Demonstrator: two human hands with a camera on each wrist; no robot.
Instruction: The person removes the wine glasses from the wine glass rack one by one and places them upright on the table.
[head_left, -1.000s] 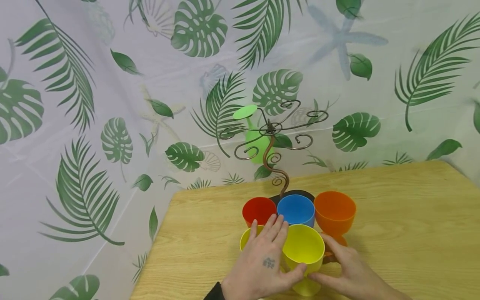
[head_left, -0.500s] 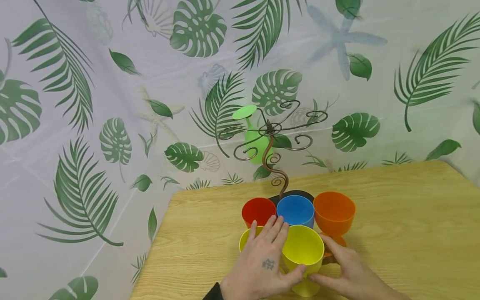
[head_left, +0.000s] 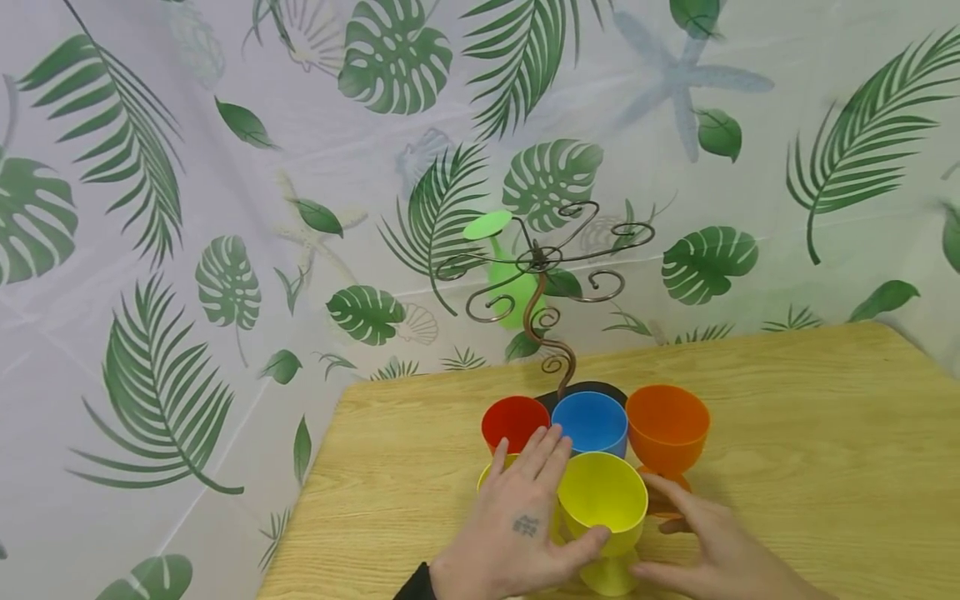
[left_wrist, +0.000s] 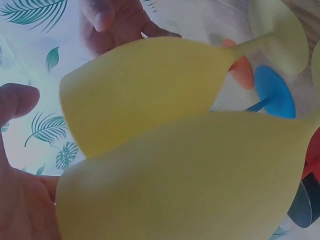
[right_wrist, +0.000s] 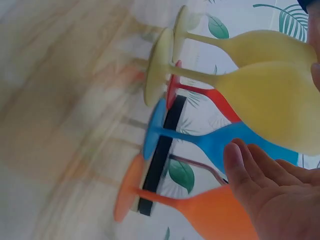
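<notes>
You seem to be aligning the right yellow goblet (head_left: 603, 496) before the blue goblet (head_left: 590, 421).
It stands upright on the table (head_left: 795, 417), mouth up, long axis vertical. Your left hand (head_left: 513, 517), fingers straight, spans it and the other yellow goblet (right_wrist: 270, 47); your right hand (head_left: 708, 537) is loose alongside, gripping nothing. Next likely calls for clean withdrawal.

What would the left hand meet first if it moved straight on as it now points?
Most likely the blue goblet: the fingers overlap it in the head view. Height is unclear, so the left hand might pass above it.
</notes>
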